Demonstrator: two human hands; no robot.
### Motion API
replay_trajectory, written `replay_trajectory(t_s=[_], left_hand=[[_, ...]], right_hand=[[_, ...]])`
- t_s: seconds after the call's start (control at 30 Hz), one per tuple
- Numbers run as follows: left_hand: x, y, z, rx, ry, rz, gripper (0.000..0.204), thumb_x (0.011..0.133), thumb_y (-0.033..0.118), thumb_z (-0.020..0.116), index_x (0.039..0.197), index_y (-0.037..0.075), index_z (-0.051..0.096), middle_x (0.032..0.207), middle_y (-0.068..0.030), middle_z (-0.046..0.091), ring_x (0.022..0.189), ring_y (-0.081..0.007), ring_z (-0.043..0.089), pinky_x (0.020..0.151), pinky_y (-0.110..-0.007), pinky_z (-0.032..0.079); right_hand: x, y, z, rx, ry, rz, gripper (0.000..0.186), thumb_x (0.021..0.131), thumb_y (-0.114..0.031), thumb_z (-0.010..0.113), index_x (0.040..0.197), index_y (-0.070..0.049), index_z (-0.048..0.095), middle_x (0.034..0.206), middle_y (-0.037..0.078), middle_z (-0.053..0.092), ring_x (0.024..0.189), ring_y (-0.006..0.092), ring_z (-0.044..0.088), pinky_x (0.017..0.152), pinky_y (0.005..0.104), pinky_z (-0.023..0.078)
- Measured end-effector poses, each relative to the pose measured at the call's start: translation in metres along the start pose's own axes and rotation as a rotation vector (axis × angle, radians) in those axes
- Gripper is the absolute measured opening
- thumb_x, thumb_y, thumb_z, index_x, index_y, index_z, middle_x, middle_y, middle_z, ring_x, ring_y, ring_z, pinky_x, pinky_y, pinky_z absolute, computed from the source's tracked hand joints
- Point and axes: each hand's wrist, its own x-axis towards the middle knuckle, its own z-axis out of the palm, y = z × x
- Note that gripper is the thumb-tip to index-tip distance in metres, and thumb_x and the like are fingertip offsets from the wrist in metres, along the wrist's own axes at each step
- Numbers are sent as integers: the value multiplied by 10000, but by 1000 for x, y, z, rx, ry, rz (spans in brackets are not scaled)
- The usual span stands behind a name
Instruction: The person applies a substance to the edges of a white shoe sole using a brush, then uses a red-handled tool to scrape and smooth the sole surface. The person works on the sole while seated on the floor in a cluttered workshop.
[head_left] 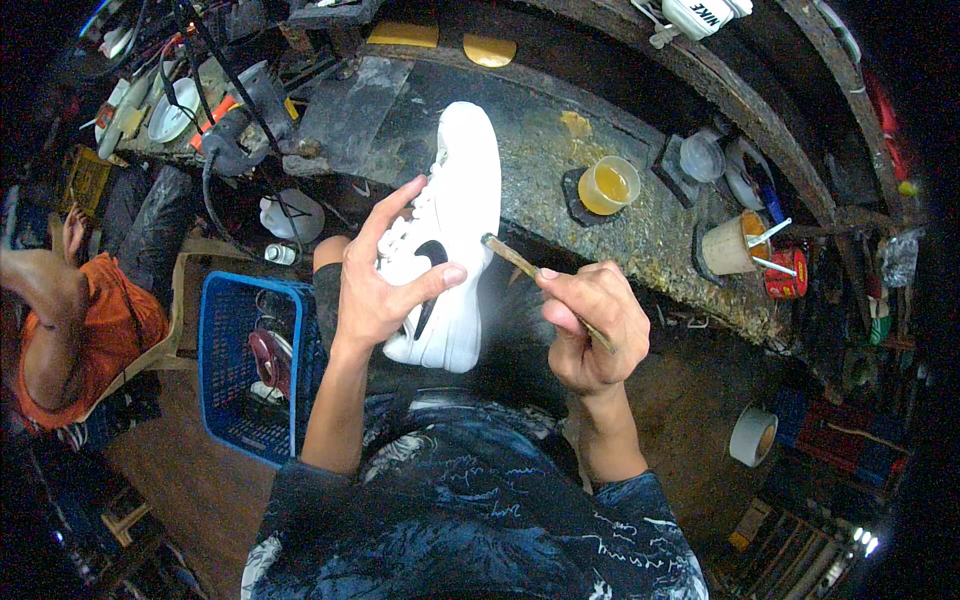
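Note:
My left hand (375, 280) is closed round a white sneaker (468, 170) with a black side mark, its thumb across the side and its fingers by the laces. The toe points away from me and the heel is near my body. In my right hand (595, 325) is a thin brush (520, 262), pinched between thumb and fingers. Its dark tip meets the edge of the shoe where upper and sole join. Beyond my right hand, a tub of yellowish liquid (610, 185) stands on the worn workbench (540, 130).
A blue plastic basket (250, 370) holding shoes stands at my left. Past it sits a person in orange (110, 310). On the bench's right are a cup with brushes (732, 245) and a red can (786, 273). A white roll (752, 437) lies on the floor at right.

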Motion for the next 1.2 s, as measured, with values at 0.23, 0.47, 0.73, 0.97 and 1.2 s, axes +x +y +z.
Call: replay_trajectory(t_s=[0.23, 0.47, 0.73, 0.97, 1.2], left_hand=[[0, 2, 1, -38, 3, -50, 946, 751, 281, 962, 1552, -2, 544, 1258, -157, 718, 1150, -231, 692, 1025, -353, 533], [0, 2, 2, -18, -16, -40, 945, 745, 294, 964, 1547, 5, 555, 1260, -157, 718, 1147, -224, 693, 1023, -349, 534], [-1, 0, 2, -20, -34, -32, 940, 748, 284, 970, 1545, 4, 559, 1272, -140, 717, 1164, -212, 682, 1035, -352, 525], [-1, 3, 1, -17, -46, -62, 927, 759, 281, 968, 1540, -7, 561, 1303, -144, 715, 1184, -208, 674, 1048, -351, 523], [1, 4, 3, -40, -32, -81, 912, 780, 311, 958, 1532, -15, 560, 1326, -157, 709, 1205, -217, 671, 1057, -356, 521]], right_hand=[[0, 0, -4, 31, -50, -20, 348, 831, -70, 857, 1154, -20, 738, 824, 90, 724, 623, 248, 618, 572, 374, 479], [5, 2, -4, -3, -13, 3, 388, 804, -41, 865, 1168, -6, 738, 822, 93, 717, 618, 252, 614, 568, 376, 468], [7, 12, -1, 19, 94, 29, 389, 820, 14, 857, 1182, -17, 717, 1012, 119, 803, 642, 250, 643, 578, 365, 469], [5, 11, 1, 37, 84, 44, 383, 818, 25, 851, 1181, -13, 737, 956, 112, 780, 629, 241, 611, 563, 365, 451], [-3, 5, -1, 56, 14, 28, 441, 740, 20, 835, 1172, -6, 746, 865, 112, 744, 617, 260, 595, 570, 379, 469]])
